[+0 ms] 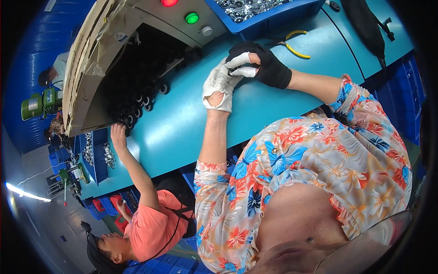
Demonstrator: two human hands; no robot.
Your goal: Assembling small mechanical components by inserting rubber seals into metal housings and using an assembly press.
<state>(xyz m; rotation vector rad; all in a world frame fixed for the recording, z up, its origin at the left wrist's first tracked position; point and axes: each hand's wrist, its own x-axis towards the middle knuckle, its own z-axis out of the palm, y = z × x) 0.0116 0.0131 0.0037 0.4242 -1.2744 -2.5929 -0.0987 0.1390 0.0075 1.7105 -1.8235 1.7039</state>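
Note:
My left hand (220, 86), in a white glove, and my right hand (270, 67), in a black glove with white coverings on some fingers, meet above the teal table (187, 123). The fingers of both are bent and pressed together. A small dark piece shows between the fingertips, mostly hidden, so I cannot make out its kind. Yellow-handled pliers (295, 44) lie on the table just beyond my right hand. Above both hands stands a blue bin (244, 26) filled with small shiny metal and black parts.
Black wheels (147, 101) spill from the opening of a cabinet (141, 13) with red and green lights. A co-worker's hand (119, 136) touches the pile's near end. Small metal parts (108, 156) lie at the table's left. A black tool-like object (365, 27) is at far right.

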